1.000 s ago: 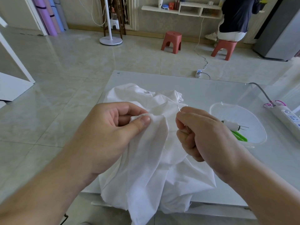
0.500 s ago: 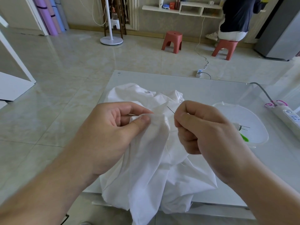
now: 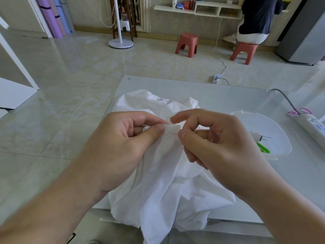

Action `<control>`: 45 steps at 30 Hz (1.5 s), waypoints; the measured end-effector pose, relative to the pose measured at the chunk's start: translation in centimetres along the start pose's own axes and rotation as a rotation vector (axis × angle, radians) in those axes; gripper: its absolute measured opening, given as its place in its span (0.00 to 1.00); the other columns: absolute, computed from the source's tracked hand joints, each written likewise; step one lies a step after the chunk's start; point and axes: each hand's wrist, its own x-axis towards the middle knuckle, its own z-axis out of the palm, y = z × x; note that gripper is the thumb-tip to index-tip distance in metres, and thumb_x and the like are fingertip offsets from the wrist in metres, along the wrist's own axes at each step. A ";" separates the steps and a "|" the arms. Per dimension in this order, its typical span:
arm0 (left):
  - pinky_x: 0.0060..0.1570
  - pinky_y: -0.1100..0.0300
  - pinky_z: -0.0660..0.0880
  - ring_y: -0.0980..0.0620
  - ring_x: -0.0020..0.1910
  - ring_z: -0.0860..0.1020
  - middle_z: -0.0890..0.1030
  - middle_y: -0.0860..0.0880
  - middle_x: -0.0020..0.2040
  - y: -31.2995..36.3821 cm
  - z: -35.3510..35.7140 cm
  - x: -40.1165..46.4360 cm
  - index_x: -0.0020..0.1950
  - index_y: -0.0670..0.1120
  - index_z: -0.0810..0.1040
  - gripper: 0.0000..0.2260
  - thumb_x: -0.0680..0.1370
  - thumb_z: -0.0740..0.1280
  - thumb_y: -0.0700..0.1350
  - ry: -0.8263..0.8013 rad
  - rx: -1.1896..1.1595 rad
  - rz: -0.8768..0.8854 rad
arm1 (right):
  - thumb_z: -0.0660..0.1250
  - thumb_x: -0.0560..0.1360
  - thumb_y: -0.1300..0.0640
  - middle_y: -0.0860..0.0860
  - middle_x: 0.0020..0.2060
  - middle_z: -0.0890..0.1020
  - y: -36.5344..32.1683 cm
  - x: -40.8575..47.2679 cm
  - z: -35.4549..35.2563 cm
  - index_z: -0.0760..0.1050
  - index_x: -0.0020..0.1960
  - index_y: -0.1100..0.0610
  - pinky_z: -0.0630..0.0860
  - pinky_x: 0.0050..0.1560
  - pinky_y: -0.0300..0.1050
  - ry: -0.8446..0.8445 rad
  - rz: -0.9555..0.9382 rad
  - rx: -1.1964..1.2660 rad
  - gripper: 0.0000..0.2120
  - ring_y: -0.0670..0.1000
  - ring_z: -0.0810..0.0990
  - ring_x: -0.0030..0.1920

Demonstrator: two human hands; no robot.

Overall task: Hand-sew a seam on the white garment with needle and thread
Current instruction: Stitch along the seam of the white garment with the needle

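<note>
White garment bunched on the glass desk, near edge hanging over the front; left hand pinches a small fold of it between thumb and forefinger. Needle lies roughly horizontal across that fold, long axis left-right, its right end at the right hand thumb, which looks to be pinching it, though the grip is partly hidden; thread not discernible. Hands nearly touching over the fold; white bowl with a green-handled tool just right of them.
</note>
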 end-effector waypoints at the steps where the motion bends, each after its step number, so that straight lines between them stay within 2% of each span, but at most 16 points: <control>1: 0.59 0.47 0.82 0.49 0.47 0.89 0.90 0.47 0.43 0.0 0.0 0.0 0.50 0.53 0.90 0.08 0.80 0.71 0.44 -0.007 0.000 0.002 | 0.69 0.77 0.61 0.44 0.48 0.87 0.0 -0.1 0.1 0.79 0.36 0.60 0.69 0.29 0.33 -0.002 0.013 0.005 0.11 0.47 0.75 0.26; 4: 0.56 0.51 0.81 0.50 0.48 0.89 0.90 0.48 0.44 0.0 -0.1 0.0 0.50 0.52 0.90 0.08 0.81 0.71 0.43 -0.026 -0.008 -0.004 | 0.69 0.78 0.62 0.44 0.48 0.86 -0.2 -0.1 0.2 0.78 0.36 0.60 0.72 0.30 0.38 -0.002 0.038 0.017 0.11 0.49 0.78 0.27; 6: 0.55 0.54 0.80 0.51 0.47 0.89 0.90 0.48 0.44 0.0 -0.1 0.0 0.50 0.51 0.90 0.08 0.81 0.71 0.43 -0.027 -0.009 -0.009 | 0.69 0.78 0.63 0.45 0.44 0.86 -0.2 -0.1 0.3 0.78 0.37 0.60 0.74 0.31 0.43 0.002 0.048 0.018 0.11 0.50 0.79 0.27; 8: 0.55 0.55 0.80 0.51 0.47 0.89 0.90 0.49 0.44 -0.1 -0.1 0.0 0.49 0.52 0.90 0.08 0.81 0.71 0.43 -0.027 -0.002 -0.003 | 0.68 0.79 0.64 0.47 0.40 0.85 -0.1 -0.1 0.2 0.78 0.37 0.61 0.76 0.32 0.43 0.011 0.055 0.025 0.11 0.50 0.79 0.27; 13: 0.57 0.51 0.82 0.50 0.47 0.89 0.90 0.48 0.43 -0.2 0.0 0.1 0.49 0.52 0.90 0.08 0.81 0.71 0.42 -0.015 0.004 0.012 | 0.67 0.79 0.65 0.47 0.34 0.82 -0.1 0.0 0.1 0.77 0.37 0.63 0.75 0.33 0.37 0.016 0.068 0.036 0.11 0.51 0.79 0.27; 19: 0.59 0.48 0.83 0.50 0.47 0.89 0.90 0.48 0.43 0.0 0.1 0.0 0.49 0.55 0.89 0.09 0.81 0.71 0.43 -0.006 0.021 0.012 | 0.66 0.79 0.65 0.53 0.30 0.81 0.0 0.0 0.1 0.75 0.39 0.63 0.77 0.36 0.42 0.016 0.078 0.011 0.10 0.53 0.81 0.28; 25: 0.60 0.43 0.82 0.49 0.47 0.89 0.90 0.48 0.43 -0.2 0.1 0.0 0.49 0.54 0.89 0.09 0.82 0.70 0.43 -0.014 0.031 0.028 | 0.65 0.79 0.63 0.54 0.28 0.81 -0.2 0.0 0.2 0.75 0.39 0.61 0.76 0.36 0.48 0.024 0.096 -0.022 0.10 0.52 0.81 0.28; 27: 0.59 0.40 0.82 0.47 0.46 0.88 0.89 0.48 0.42 -0.3 0.1 0.0 0.49 0.55 0.89 0.08 0.82 0.70 0.44 -0.010 0.061 0.042 | 0.65 0.79 0.63 0.54 0.28 0.81 -0.2 -0.1 0.2 0.74 0.39 0.60 0.76 0.35 0.47 0.025 0.103 -0.034 0.10 0.52 0.81 0.28; 30: 0.52 0.34 0.82 0.36 0.42 0.85 0.87 0.45 0.37 -0.6 0.2 -0.1 0.49 0.59 0.87 0.06 0.81 0.71 0.50 0.012 0.132 0.082 | 0.66 0.80 0.63 0.54 0.27 0.81 -0.2 -0.1 0.3 0.74 0.39 0.59 0.74 0.32 0.42 0.033 0.103 -0.070 0.10 0.50 0.80 0.28; 31: 0.48 0.35 0.82 0.34 0.41 0.84 0.86 0.44 0.36 -0.6 0.3 -0.1 0.49 0.60 0.86 0.05 0.81 0.70 0.52 0.018 0.155 0.090 | 0.66 0.80 0.62 0.54 0.27 0.81 -0.1 -0.1 0.3 0.74 0.39 0.59 0.73 0.30 0.40 0.037 0.104 -0.083 0.10 0.50 0.80 0.27; 33: 0.36 0.44 0.80 0.37 0.34 0.81 0.85 0.45 0.33 -0.5 0.3 -0.2 0.48 0.59 0.85 0.04 0.79 0.69 0.54 0.020 0.184 0.097 | 0.66 0.80 0.62 0.54 0.27 0.81 -0.1 -0.1 0.3 0.74 0.39 0.57 0.72 0.29 0.39 0.046 0.107 -0.098 0.10 0.50 0.79 0.27; 35: 0.27 0.60 0.70 0.50 0.23 0.72 0.81 0.50 0.28 -0.4 0.3 -0.3 0.46 0.58 0.84 0.05 0.79 0.69 0.55 0.025 0.193 0.103 | 0.66 0.80 0.61 0.53 0.27 0.81 0.0 -0.1 0.4 0.74 0.39 0.57 0.72 0.29 0.42 0.048 0.107 -0.105 0.11 0.51 0.79 0.27; 36: 0.26 0.65 0.66 0.54 0.22 0.69 0.79 0.51 0.26 -0.4 0.2 -0.3 0.46 0.58 0.84 0.05 0.79 0.69 0.54 0.029 0.191 0.102 | 0.66 0.80 0.61 0.53 0.27 0.81 0.1 -0.1 0.4 0.74 0.39 0.56 0.72 0.29 0.42 0.048 0.106 -0.108 0.11 0.51 0.78 0.28; 38: 0.25 0.66 0.65 0.56 0.23 0.67 0.77 0.50 0.25 -0.4 0.2 -0.3 0.45 0.57 0.84 0.05 0.79 0.70 0.54 0.034 0.191 0.098 | 0.67 0.81 0.61 0.53 0.27 0.80 0.1 0.0 0.5 0.74 0.39 0.56 0.71 0.28 0.42 0.047 0.103 -0.114 0.12 0.51 0.77 0.28; 41: 0.26 0.64 0.67 0.53 0.24 0.69 0.79 0.44 0.28 -0.4 0.1 -0.3 0.46 0.58 0.84 0.05 0.79 0.70 0.54 0.035 0.208 0.105 | 0.67 0.81 0.61 0.53 0.27 0.80 0.1 0.1 0.4 0.74 0.39 0.56 0.69 0.27 0.41 0.046 0.113 -0.108 0.12 0.52 0.75 0.27; 45: 0.27 0.64 0.67 0.54 0.24 0.68 0.78 0.45 0.27 -0.4 0.1 -0.3 0.45 0.57 0.84 0.05 0.79 0.70 0.54 0.048 0.214 0.114 | 0.68 0.81 0.61 0.54 0.26 0.80 0.2 0.1 0.3 0.75 0.41 0.58 0.68 0.26 0.35 0.040 0.113 -0.089 0.10 0.48 0.73 0.25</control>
